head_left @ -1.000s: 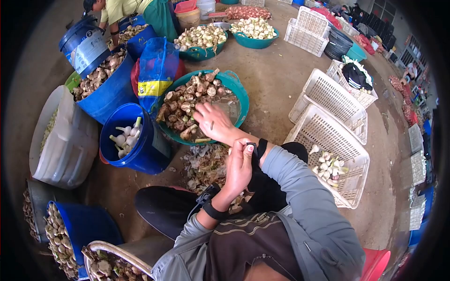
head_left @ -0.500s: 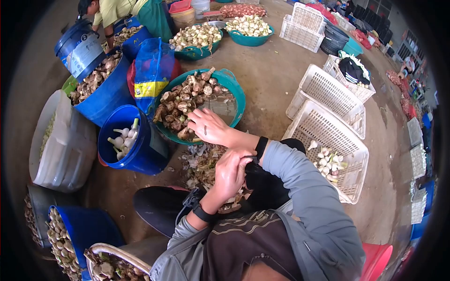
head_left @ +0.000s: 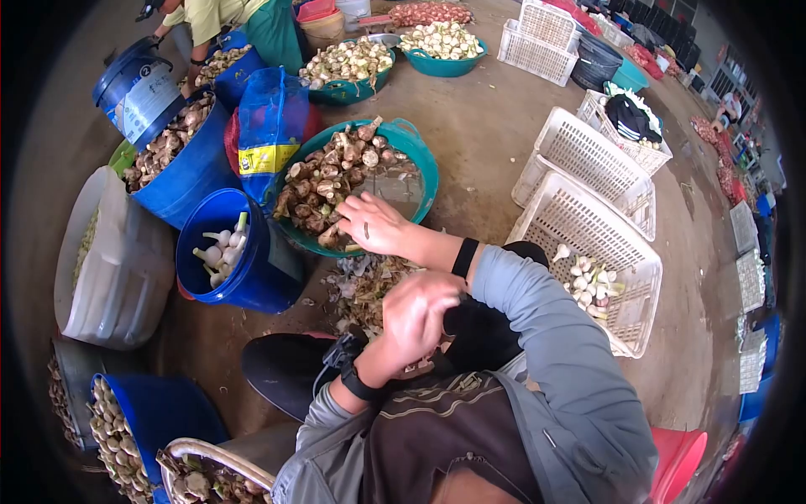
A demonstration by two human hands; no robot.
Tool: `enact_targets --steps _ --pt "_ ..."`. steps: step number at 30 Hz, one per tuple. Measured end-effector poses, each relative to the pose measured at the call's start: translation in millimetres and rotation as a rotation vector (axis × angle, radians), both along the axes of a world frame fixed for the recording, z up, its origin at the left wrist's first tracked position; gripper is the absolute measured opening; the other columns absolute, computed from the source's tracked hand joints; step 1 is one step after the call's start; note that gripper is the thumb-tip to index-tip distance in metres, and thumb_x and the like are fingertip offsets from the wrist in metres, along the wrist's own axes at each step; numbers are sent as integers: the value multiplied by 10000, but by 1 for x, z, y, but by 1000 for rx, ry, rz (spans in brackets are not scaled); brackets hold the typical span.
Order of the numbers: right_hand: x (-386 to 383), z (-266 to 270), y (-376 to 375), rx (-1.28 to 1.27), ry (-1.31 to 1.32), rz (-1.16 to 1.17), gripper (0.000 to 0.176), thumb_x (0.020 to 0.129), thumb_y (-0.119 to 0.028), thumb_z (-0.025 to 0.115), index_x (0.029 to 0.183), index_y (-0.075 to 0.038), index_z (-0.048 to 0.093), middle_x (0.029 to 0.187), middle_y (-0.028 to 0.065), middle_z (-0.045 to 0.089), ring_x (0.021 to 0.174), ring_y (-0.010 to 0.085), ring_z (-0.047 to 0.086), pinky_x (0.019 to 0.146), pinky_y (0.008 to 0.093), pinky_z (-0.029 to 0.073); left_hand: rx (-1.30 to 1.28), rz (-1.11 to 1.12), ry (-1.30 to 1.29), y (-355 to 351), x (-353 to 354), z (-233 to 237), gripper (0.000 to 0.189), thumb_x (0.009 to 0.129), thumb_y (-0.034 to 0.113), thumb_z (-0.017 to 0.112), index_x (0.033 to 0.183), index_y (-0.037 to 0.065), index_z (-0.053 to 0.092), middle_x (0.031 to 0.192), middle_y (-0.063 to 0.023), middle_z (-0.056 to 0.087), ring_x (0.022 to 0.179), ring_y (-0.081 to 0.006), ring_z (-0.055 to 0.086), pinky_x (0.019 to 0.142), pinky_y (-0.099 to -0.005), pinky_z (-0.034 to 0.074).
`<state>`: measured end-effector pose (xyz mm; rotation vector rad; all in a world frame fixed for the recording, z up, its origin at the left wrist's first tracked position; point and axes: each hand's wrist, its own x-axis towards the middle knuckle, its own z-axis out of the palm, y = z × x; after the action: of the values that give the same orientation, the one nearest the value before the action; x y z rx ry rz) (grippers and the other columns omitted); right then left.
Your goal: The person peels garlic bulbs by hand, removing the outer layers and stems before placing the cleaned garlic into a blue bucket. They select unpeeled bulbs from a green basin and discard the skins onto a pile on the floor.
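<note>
Many bulbs under R hand in basin; L hand blurred.

Teal basin — blue bucket — white crate.

Single head-worn fisheye view, tilted steeply down and forward. Wearer's chest at bottom edge. Right hand and left hand close below lens. Teal basin mid-frame, concrete floor beyond.

Grey long sleeves, dark front with pale stripes, black band at right hand, black watch at left hand.
</note>
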<state>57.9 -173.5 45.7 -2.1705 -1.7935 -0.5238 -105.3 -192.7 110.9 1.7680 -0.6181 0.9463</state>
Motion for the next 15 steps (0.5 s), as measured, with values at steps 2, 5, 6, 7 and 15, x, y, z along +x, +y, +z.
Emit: enact_targets --steps 2,5,6,7,15 --pt "1 -20 7 224 -39 60 131 822 -157 529 750 -62 582 889 55 515 882 205 483 788 350 382 11 133 191 4 4 8 109 816 -16 569 921 6 551 797 -131 624 688 -278 622 626 -333 500" --pt "-3 -28 7 142 -33 153 130 814 -170 523 747 -71 575 888 46 511 876 197 475 785 345 381 -112 92 370 7 29 2 99 852 18 559 947 -6 545 784 -130 619 697 -242 621 648 -305 485" --pt "-7 -30 7 137 -72 143 119 797 -179 526 743 -81 569 882 39 506 882 189 471 785 340 379 -166 57 410 8 37 0 101 858 26 556 953 -7 543 784 -128 618 704 -232 620 657 -300 481" --pt "-10 -32 8 132 -110 133 109 780 -187 529 740 -91 563 876 32 502 887 180 467 785 334 378 -175 -46 533 11 42 0 73 912 21 499 979 -3 513 823 -14 576 773 -63 540 710 -211 443" --pt "-10 -43 13 258 -31 216 94 762 -174 529 741 -90 566 862 27 496 908 178 471 787 334 372 -337 -174 553 7 63 -23 78 898 21 517 970 -7 519 794 -26 577 734 -68 535 673 -217 441"
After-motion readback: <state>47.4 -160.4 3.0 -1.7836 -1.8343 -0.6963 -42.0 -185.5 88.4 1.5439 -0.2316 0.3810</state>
